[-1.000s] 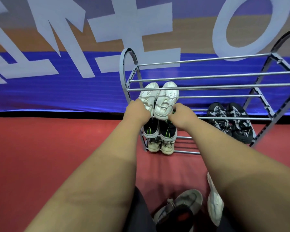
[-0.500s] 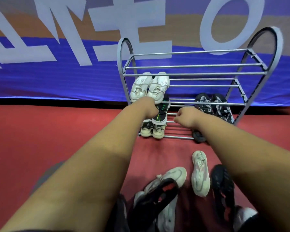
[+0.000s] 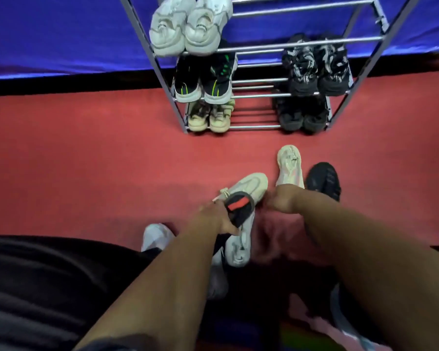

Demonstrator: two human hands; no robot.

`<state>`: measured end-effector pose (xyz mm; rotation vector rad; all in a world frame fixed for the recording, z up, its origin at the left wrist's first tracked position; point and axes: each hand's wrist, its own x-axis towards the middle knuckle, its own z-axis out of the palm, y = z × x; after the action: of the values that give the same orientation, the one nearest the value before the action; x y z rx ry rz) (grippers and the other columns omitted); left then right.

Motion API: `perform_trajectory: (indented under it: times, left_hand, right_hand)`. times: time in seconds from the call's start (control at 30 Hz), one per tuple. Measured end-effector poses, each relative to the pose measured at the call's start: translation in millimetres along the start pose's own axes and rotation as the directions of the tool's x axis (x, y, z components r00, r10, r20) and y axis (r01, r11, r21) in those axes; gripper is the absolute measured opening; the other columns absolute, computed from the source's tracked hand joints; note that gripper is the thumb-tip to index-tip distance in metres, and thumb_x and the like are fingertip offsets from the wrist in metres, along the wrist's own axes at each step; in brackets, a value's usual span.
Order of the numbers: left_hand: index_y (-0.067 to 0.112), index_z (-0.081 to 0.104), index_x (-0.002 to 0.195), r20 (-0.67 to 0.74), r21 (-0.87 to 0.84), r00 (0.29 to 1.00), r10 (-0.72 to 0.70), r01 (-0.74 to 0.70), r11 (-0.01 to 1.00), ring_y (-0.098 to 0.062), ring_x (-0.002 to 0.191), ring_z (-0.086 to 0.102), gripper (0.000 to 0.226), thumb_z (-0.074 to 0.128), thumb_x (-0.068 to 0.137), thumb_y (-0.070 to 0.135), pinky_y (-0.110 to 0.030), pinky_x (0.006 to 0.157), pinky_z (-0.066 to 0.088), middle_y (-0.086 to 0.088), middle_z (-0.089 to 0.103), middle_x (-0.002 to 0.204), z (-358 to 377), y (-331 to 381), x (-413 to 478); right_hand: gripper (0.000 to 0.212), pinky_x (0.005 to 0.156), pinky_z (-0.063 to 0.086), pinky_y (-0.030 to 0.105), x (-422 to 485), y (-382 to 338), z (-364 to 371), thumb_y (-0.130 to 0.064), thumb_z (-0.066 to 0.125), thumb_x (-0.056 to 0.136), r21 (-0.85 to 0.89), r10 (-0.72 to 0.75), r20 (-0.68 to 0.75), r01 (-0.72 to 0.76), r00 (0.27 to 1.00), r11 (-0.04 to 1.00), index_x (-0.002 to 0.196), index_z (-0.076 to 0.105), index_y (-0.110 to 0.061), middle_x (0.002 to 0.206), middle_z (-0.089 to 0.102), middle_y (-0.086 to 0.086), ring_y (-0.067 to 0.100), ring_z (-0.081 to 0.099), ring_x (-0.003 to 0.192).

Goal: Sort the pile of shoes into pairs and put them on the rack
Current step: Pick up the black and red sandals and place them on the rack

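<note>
Left hand (image 3: 213,219) grips a dark shoe (image 3: 238,207); right hand (image 3: 281,201), fisted and empty, hovers beside it; open red floor (image 3: 99,160) lies beyond, before the rack (image 3: 167,84).

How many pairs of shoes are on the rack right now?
5. White pair upper left, black-green pair below it, beige pair bottom left, black-white patterned pair on the right, black pair bottom right. The rack's top is cropped, so more may be hidden.
</note>
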<state>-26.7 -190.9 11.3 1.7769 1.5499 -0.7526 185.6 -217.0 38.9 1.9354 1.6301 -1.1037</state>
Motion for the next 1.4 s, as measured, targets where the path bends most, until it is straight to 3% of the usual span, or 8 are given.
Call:
perform_trajectory:
  times: [0.17,0.43,0.63,0.77,0.9,1.1,1.23,1.4]
  left_hand:
    - [0.01,0.036,0.148,-0.183,0.144,0.981,0.057,-0.03,0.989,-0.036,0.132,0.046,0.082,0.077,0.083,0.038,-0.047,0.102,0.052,-0.015,0.048,0.142,22,2,11]
    - [0.026,0.074,0.113,-0.117,-0.252,0.986,0.119,-0.146,0.957,-0.027,0.1,0.072,0.037,0.088,0.08,0.036,-0.04,0.098,0.057,-0.001,0.07,0.116,5,-14,31]
    - [0.017,0.07,0.099,-0.138,-0.827,0.99,0.04,-0.137,0.545,-0.026,0.089,0.079,0.023,0.086,0.085,0.024,-0.044,0.089,0.064,-0.006,0.081,0.102,-18,15,49]
    - [0.008,0.06,0.109,0.196,-0.926,0.981,0.006,0.183,0.33,-0.025,0.08,0.074,0.016,0.061,0.107,0.024,-0.034,0.068,0.065,-0.016,0.073,0.109,-18,31,37]
    - [0.001,0.063,0.112,0.479,-0.741,0.877,0.034,0.383,0.552,-0.024,0.077,0.076,0.044,0.043,0.112,0.041,-0.034,0.063,0.061,-0.014,0.074,0.093,2,31,22]
    - [0.017,0.06,0.077,-0.267,-0.424,0.959,-0.094,-0.029,0.905,-0.031,0.083,0.07,0.03,0.058,0.096,0.04,-0.028,0.065,0.048,-0.01,0.074,0.089,-20,44,46]
    - [0.019,0.053,0.121,-0.562,-0.124,0.825,0.063,-0.159,0.979,-0.029,0.114,0.051,0.054,0.077,0.08,0.045,-0.043,0.096,0.047,-0.003,0.054,0.123,-36,47,57]
    - [0.024,0.019,0.165,-0.292,0.117,0.924,0.246,-0.22,0.968,-0.031,0.142,0.035,0.111,0.084,0.076,0.043,-0.048,0.115,0.036,0.0,0.035,0.161,-24,43,82]
  right_hand:
    - [0.046,0.105,0.04,0.033,8,-3,21,-0.029,0.038,0.111,0.148,0.058,-0.014,-0.056,0.998,0.987,0.151,0.052,-0.012,0.153,0.053,0.018,0.034,0.053,0.136]
    - [0.052,0.108,0.046,0.037,28,45,33,-0.039,0.048,0.104,0.263,0.343,-0.066,-0.315,0.937,0.912,0.14,0.06,-0.003,0.144,0.059,0.017,0.037,0.056,0.131]
    - [0.085,0.111,0.041,0.05,35,94,42,-0.048,0.07,0.085,0.487,0.71,-0.06,-0.601,0.701,0.634,0.154,0.037,-0.012,0.151,0.035,0.015,0.038,0.043,0.136]
    - [0.111,0.111,0.043,0.046,41,104,56,-0.057,0.081,0.073,0.451,0.686,0.006,-0.615,0.727,0.647,0.157,0.029,-0.005,0.149,0.044,0.021,0.039,0.047,0.138]
    - [0.109,0.113,0.04,0.05,45,102,69,-0.052,0.081,0.074,0.393,0.671,-0.026,-0.609,0.741,0.689,0.156,0.025,-0.006,0.151,0.039,0.022,0.041,0.044,0.14]
    - [0.113,0.115,0.036,0.054,49,110,75,-0.031,0.078,0.081,0.457,0.685,-0.017,-0.604,0.729,0.654,0.163,0.004,-0.004,0.156,0.036,0.025,0.044,0.039,0.144]
    - [0.117,0.114,0.037,0.052,48,116,75,-0.039,0.077,0.079,0.457,0.665,-0.051,-0.575,0.745,0.679,0.162,0.005,0.0,0.152,0.043,0.026,0.045,0.042,0.141]
    - [0.108,0.11,0.039,0.052,37,117,67,-0.065,0.072,0.077,0.605,0.689,-0.168,-0.478,0.705,0.636,0.15,0.025,-0.001,0.142,0.045,0.023,0.049,0.047,0.132]
